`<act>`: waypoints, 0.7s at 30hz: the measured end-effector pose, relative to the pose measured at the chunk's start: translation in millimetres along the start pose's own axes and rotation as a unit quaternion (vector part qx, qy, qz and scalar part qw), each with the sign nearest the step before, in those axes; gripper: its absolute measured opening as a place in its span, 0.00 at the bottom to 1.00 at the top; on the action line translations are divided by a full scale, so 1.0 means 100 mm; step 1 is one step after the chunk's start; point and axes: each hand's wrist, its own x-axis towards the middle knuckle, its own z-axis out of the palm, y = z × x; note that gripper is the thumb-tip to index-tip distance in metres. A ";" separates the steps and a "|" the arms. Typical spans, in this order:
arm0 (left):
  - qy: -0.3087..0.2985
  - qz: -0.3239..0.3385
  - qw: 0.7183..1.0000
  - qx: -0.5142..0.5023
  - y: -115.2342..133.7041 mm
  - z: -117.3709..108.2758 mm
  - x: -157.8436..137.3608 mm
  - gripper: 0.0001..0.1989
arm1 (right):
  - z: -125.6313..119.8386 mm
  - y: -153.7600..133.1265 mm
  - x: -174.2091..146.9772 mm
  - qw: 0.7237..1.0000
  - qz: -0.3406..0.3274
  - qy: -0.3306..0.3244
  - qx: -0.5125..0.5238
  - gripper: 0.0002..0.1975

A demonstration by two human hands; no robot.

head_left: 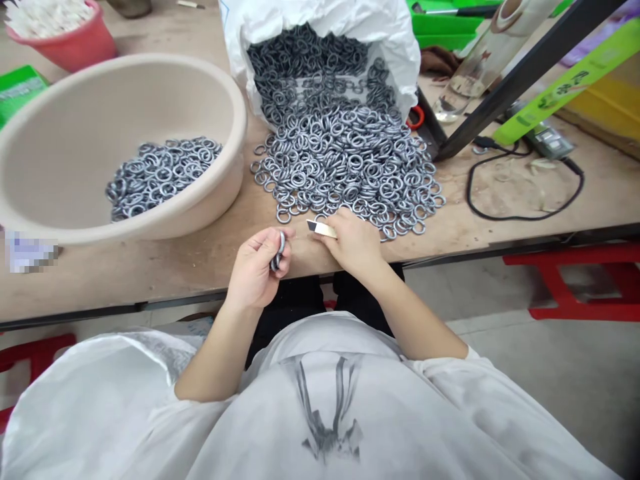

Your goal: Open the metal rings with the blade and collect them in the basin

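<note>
Between the thumb and fingers of my left hand point(257, 267) are grey rings point(281, 250), held just above the table's front edge. My right hand point(354, 241) grips a small craft knife point(323, 229) with a pale handle; its dark blade points left, toward the rings. Right behind that hand lies a heap of loose grey rings point(345, 157), spilling from the mouth of a white sack point(405, 40). To the left stands a large beige basin point(235, 127) with a smaller pile of the same rings point(163, 175) inside.
A red bowl point(95, 40) of white pieces stands at the back left. On the right, a dark metal post point(525, 80) slants up near a clear bottle point(463, 87) and a looped black cable point(470, 193). Red stools point(555, 287) are below the table edge.
</note>
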 end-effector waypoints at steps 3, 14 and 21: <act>0.004 0.013 1.000 0.002 -0.01 -0.01 0.01 0.20 | -0.02 0.02 0.02 0.999 0.012 0.019 0.041 0.07; -0.054 -0.025 0.998 0.023 -0.14 0.20 0.00 0.24 | -0.03 -0.17 -0.08 0.827 0.016 -0.047 0.560 0.22; -0.055 0.006 0.998 0.003 -0.26 0.27 0.04 0.25 | 0.13 -0.26 -0.11 0.875 0.002 0.071 0.478 0.11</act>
